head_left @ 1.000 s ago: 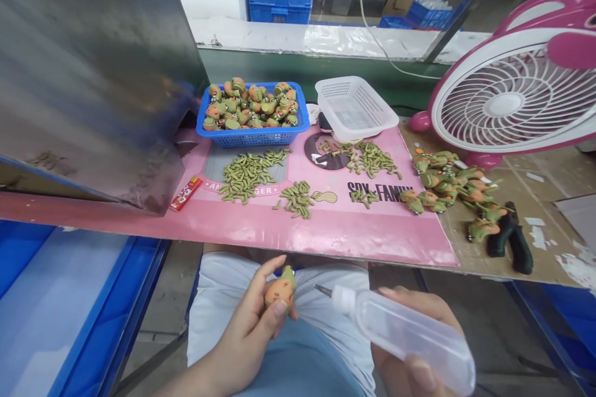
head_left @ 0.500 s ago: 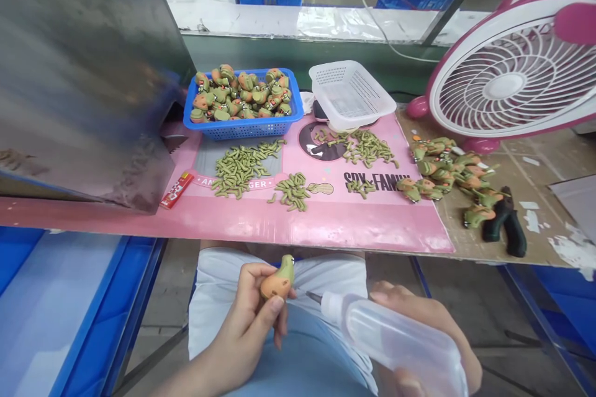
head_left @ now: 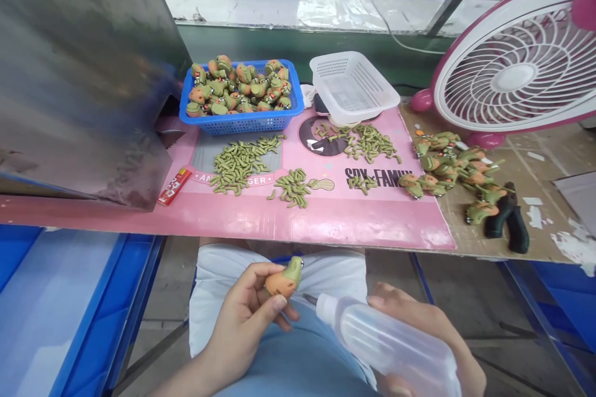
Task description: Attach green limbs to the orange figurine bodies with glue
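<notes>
Between thumb and fingers, my left hand (head_left: 254, 313) pinches a small green and orange figurine (head_left: 280, 283), held above my lap with its green end up. My right hand (head_left: 428, 329) is wrapped around a translucent squeeze bottle (head_left: 391, 341). The bottle's thin dark nozzle (head_left: 309, 299) points left, close to the figurine's lower right side; I cannot tell whether they touch. On the pink mat in front lie a large heap of small green sticks (head_left: 239, 164) and a smaller heap of the same pieces (head_left: 292, 187).
A blue basket (head_left: 242, 124) full of similar figurines stands at the back, beside a white perforated basket (head_left: 356, 90). More figurines (head_left: 447, 164) and dark-handled pliers (head_left: 507, 220) lie right, below a pink fan (head_left: 512, 77). A red lighter (head_left: 174, 187) lies left, near a metal box (head_left: 84, 74).
My left hand has moved the figurine slightly right and turned it a little. The bottle has shifted slightly left, its nozzle still near the figurine. The view has tilted slightly.
</notes>
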Action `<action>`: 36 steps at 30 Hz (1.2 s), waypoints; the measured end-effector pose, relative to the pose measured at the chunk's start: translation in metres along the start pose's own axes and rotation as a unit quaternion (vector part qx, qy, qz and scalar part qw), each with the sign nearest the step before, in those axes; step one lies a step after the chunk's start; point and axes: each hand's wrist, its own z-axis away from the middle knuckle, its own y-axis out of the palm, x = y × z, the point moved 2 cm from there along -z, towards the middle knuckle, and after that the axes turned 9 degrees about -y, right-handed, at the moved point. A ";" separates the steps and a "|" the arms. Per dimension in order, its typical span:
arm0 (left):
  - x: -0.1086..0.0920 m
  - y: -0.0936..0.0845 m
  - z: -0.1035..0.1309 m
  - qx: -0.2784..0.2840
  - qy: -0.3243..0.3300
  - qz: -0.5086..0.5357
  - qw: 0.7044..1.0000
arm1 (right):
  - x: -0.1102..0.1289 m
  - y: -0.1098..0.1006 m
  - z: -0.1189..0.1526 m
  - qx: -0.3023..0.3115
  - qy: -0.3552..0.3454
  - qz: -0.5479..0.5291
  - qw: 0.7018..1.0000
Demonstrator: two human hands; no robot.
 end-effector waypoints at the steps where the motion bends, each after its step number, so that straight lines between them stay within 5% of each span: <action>1: -0.001 0.000 0.001 -0.001 -0.001 -0.003 1.000 | 0.002 0.000 -0.003 0.007 -0.009 -0.005 1.000; 36: -0.007 0.004 0.003 -0.046 -0.026 -0.016 0.998 | 0.009 0.006 -0.016 0.028 0.003 0.015 0.999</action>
